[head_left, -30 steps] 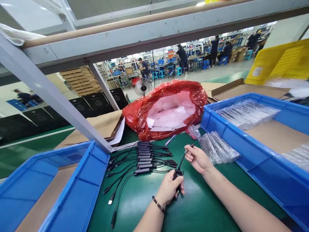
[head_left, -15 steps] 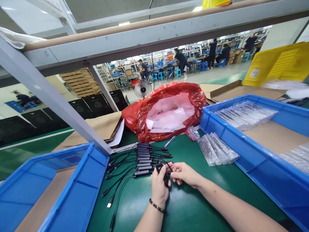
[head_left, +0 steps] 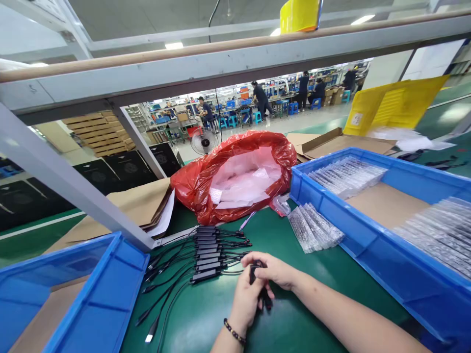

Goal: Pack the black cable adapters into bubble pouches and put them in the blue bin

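Observation:
My left hand (head_left: 248, 296), with a beaded bracelet on the wrist, is closed around a black cable adapter (head_left: 265, 298). My right hand (head_left: 270, 268) is closed over the same adapter from above, its fingers on the folded cable. Much of the adapter is hidden by the fingers. Just left of my hands, several black adapters (head_left: 208, 264) with grey bodies lie in a row on the green table (head_left: 206, 318). Their cables spread to both sides, and one ends in a bare USB plug (head_left: 150, 337).
A red plastic bag (head_left: 187, 189) with white bubble pouches (head_left: 253, 184) stands behind the row. At right, a blue bin (head_left: 320, 191) holds wrapped packs; more bubble-wrapped packs (head_left: 312, 228) lie beside it. Another blue bin (head_left: 95, 294) is at left, near a metal post (head_left: 73, 176).
My right hand has moved from the adapter's side to over its top, covering more of it and its cable. The whole view has shifted slightly rightward.

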The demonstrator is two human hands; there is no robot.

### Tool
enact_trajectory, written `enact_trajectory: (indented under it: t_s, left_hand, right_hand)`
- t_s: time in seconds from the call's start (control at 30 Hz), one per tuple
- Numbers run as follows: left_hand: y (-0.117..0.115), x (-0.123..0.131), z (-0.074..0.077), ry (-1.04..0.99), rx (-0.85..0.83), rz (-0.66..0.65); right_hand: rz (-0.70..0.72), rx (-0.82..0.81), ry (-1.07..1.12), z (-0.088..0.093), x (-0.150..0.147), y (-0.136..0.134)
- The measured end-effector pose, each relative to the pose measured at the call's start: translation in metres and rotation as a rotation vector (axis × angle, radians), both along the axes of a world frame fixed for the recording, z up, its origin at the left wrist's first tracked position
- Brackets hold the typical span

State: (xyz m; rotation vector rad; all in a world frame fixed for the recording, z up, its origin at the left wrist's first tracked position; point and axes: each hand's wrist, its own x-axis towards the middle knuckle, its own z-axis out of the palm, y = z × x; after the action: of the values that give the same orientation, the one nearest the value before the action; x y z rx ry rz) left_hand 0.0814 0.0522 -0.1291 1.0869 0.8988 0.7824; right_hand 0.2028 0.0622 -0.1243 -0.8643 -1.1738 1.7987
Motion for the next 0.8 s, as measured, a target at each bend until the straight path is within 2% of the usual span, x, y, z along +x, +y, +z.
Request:
enact_trajectory:
  t_s: [0.07,0.17,0.3,0.57,0.73,0.8]
  left_hand:
    - [-0.004,0.004,-0.006,0.057,0.007,-0.063]
    - [-0.007,0.007,-0.01,0.081,0.003,-0.065]
    - [-0.006,0.006,-0.008,0.03,-0.02,-0.103]
    - [-0.002,0.002,-0.001,0.037,-0.245,-0.277]
    - [0.0,0.001,-0.005,0.059,-0.196,-0.22]
    - [0.003,0.001,-0.005,0.072,-0.167,-0.166]
  right_hand:
    - [0.036,0.014,-0.033,-0.002,-0.001,-0.001]
    - [-0.006,0.075,-0.04,-0.004,-0.003,-0.002]
    - [-0.047,0.161,-0.08,-0.004,-0.003,-0.002]
    - [-0.281,0.355,-0.004,0.008,0.003,0.003]
    - [-0.297,0.295,0.093,0.007,0.001,0.005]
    - [-0.368,0.222,0.128,0.004,0.002,0.014]
